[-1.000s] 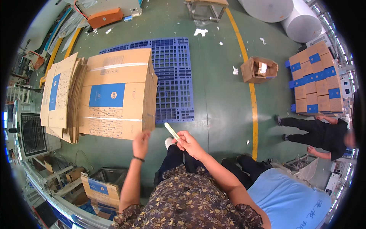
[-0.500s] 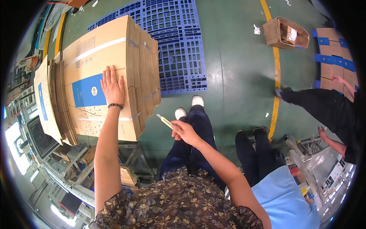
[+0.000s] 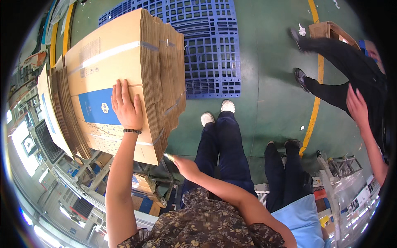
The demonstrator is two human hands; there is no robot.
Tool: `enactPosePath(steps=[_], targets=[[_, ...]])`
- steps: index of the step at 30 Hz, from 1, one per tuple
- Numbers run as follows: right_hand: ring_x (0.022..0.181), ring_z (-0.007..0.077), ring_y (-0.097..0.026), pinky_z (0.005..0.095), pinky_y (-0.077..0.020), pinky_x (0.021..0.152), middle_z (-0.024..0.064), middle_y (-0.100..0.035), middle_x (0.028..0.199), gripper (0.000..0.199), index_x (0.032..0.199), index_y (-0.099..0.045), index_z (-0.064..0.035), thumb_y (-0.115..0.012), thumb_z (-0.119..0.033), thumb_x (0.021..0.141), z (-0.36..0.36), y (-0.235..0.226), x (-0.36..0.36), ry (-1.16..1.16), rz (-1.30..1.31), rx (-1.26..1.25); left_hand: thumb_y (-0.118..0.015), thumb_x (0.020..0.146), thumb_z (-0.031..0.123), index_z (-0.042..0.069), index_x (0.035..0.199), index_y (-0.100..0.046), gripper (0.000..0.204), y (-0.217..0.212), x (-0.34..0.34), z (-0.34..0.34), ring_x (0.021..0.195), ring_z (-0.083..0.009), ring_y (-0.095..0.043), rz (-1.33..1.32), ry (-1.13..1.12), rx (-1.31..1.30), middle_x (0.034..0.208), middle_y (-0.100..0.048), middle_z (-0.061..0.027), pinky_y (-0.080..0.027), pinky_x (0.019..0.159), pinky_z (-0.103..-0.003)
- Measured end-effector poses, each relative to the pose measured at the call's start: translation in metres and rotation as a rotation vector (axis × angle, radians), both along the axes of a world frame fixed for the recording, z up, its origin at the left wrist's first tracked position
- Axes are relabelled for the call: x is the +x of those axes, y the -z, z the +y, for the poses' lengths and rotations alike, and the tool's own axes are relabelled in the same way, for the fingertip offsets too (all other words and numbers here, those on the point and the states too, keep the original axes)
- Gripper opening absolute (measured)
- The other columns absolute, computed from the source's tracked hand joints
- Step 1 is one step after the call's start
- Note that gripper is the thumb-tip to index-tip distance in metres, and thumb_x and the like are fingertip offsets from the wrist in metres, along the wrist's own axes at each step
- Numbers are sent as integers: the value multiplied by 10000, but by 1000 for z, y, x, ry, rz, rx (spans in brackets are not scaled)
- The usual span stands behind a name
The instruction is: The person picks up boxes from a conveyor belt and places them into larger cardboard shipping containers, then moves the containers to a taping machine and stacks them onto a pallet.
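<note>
A tall bundle of flattened brown cardboard boxes [image 3: 103,74], bound with white straps and marked with a blue panel, fills the left of the view. My left hand [image 3: 126,105] lies flat on its top sheet, fingers spread, a dark bead bracelet at the wrist. My right hand [image 3: 184,165] is at the bundle's lower near corner, closed around a thin pale yellow tool [image 3: 168,157] whose tip touches the stack's edge. My legs in dark trousers and white shoes [image 3: 217,113] stand on the green floor.
A blue plastic pallet [image 3: 211,45] lies on the floor beyond the bundle. A person in a light blue top [image 3: 297,215] stands close at my right. Another person in black [image 3: 351,78] walks at the far right near a yellow floor line and an open carton [image 3: 326,29].
My left hand has stayed flat on the top sheet. My right hand with the thin tool dropped lower and left, reaching the bundle's near corner. The view came closer to the stack.
</note>
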State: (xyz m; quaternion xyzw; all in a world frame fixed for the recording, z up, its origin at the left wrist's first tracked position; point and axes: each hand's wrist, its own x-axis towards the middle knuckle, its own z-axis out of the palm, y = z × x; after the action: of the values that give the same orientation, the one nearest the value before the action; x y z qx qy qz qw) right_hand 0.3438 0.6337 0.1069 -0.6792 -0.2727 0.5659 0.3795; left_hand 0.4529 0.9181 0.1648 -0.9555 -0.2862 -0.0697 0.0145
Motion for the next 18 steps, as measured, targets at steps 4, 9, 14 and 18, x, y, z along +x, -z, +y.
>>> enactPosePath(steps=[4,9,14,18], targets=[[608,362,-603,476,-437,522,157,-606,706,271,1224,-537,-96,-476,-227,995,-24,43,46,286,32,79,-463,972,296,86,1450,-404,525,-4,-2,-3,1404,-336,-303,-23,-1,-31,1511,-352,-149,-204,1156,-478],[638,367,-615,471,-445,530,190,-619,750,240,1200,-520,-90,-462,-212,1002,80,44,147,659,-70,30,-460,973,293,72,1445,-408,524,-2,2,4,1394,-352,-312,-30,43,-26,1506,-357,-155,-223,1148,-474],[664,356,-643,469,-486,570,196,-637,775,398,1334,-478,-92,-528,-203,954,-20,-1,24,83,-8,188,-444,982,291,68,1444,-407,515,2,1,1,1386,-365,-317,-27,38,-21,1501,-363,-162,-232,1144,-476],[651,380,-624,473,-467,553,205,-629,744,393,1329,-507,-84,-545,-146,943,-34,36,62,261,-159,57,-422,992,291,63,1450,-395,513,2,-5,0,1392,-359,-313,-14,46,19,1501,-371,-155,-239,1139,-467]])
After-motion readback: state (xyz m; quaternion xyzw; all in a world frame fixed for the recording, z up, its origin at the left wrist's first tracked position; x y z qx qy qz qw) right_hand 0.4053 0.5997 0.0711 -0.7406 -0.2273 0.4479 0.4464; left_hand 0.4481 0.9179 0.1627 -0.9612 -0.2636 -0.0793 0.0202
